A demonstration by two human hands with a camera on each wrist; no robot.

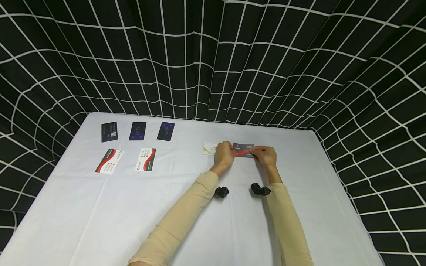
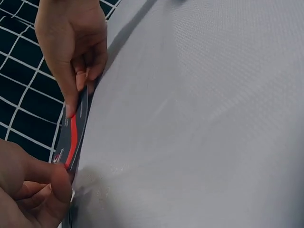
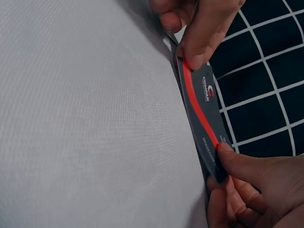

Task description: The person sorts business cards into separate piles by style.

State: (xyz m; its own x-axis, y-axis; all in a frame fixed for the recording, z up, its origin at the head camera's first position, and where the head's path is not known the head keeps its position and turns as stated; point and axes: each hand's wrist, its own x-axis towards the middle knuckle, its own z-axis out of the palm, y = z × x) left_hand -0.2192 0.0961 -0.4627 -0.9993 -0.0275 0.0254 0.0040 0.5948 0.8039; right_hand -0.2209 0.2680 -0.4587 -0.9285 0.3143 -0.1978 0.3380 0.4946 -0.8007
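Note:
Both hands hold one dark grey business card with a red wavy stripe and a small logo, close over the white tablecloth. My left hand pinches its left end, thumb on the printed face in the right wrist view. At the other end, my right hand pinches the card between thumb and fingers. A white card with a yellow-green curve lies just left of my left hand, which partly covers it.
Three dark blue cards lie in a row at the back left. In front of them are two white, red and black cards. A black gridded curtain surrounds the white table.

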